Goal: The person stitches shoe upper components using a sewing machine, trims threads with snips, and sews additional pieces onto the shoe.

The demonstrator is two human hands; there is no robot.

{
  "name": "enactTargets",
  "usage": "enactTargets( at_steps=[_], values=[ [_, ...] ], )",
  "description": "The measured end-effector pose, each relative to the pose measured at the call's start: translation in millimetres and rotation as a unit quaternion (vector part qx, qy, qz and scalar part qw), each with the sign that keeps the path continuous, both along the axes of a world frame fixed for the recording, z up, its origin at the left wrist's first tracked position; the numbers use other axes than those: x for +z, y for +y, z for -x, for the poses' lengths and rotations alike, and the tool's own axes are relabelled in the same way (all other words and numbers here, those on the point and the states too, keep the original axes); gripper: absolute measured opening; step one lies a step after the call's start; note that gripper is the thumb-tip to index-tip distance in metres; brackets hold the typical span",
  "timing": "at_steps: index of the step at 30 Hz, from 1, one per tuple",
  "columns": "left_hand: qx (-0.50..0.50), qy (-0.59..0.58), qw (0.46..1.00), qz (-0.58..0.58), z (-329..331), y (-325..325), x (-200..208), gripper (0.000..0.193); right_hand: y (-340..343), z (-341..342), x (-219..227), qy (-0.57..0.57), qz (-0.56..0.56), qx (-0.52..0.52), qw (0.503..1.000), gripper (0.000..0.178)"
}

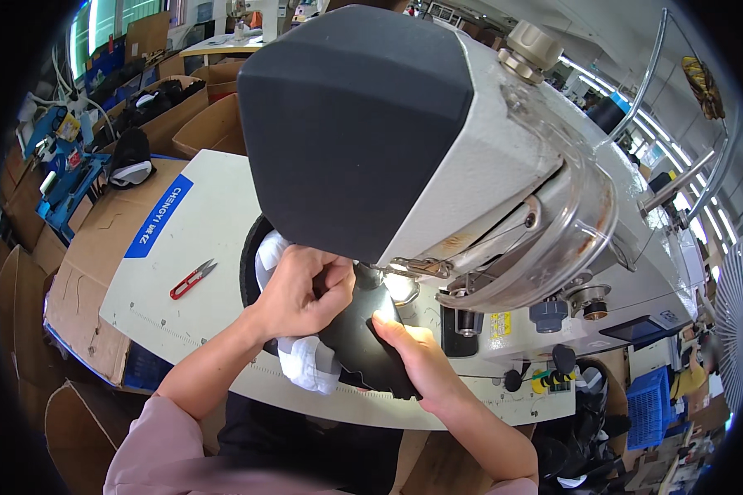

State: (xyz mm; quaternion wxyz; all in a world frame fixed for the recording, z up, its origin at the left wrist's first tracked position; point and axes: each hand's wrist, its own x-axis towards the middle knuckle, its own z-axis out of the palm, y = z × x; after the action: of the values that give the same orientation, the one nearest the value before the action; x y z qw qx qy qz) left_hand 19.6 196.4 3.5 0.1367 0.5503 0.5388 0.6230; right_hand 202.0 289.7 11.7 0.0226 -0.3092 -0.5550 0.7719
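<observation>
A black leather-like piece with white padding, shaped like a shoe upper (357,337), lies under the head of a sewing machine (355,124). On its left side my left hand (304,290) is closed, thumb and fingers pinched together close to the needle area; the pinch point is partly hidden. White stuffing (309,365) bulges out below that hand. My right hand (417,356) grips the piece's right edge, thumb on top and fingers underneath. A small lamp lights the spot between the hands. Red thread snips (191,279) rest on the pale tabletop (223,198), left of my left hand.
A dark phone-like slab (460,337) lies right of the piece. Cardboard (82,289) borders the table's left side, with another black upper (130,161) on it. Cartons (210,128) stand behind. At the right are a blue crate (648,408) and a fan (735,318).
</observation>
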Motion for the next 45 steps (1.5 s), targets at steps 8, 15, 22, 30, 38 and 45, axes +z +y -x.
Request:
enactTargets(
  at_steps=[8,15,22,30,38,45],
  values=[
    [0.015,0.025,0.998,-0.056,2,5,-6,0.026,-9,3,5,0.04,-0.028,-0.025,0.998,0.037],
    [-0.136,0.17,0.971,-0.1,14,-8,19,0.036,0,6,6,0.033,-0.002,-0.032,0.999,0.041],
    [0.058,0.34,0.938,-0.042,12,-88,44,0.029,-12,-6,17,0.039,0.003,0.137,0.99,0.048],
    [0.24,0.155,0.955,-0.081,5,-143,75,0.023,-102,18,-24,0.327,-0.521,0.049,0.787,0.051],
    [0.03,0.022,0.988,-0.15,18,-138,44,0.048,-103,12,-38,0.235,-0.459,-0.02,0.856,0.023],
    [-0.026,-0.196,0.956,0.219,11,-169,-34,0.062,-82,23,-29,0.247,-0.563,0.038,0.788,0.026]
  ],
)
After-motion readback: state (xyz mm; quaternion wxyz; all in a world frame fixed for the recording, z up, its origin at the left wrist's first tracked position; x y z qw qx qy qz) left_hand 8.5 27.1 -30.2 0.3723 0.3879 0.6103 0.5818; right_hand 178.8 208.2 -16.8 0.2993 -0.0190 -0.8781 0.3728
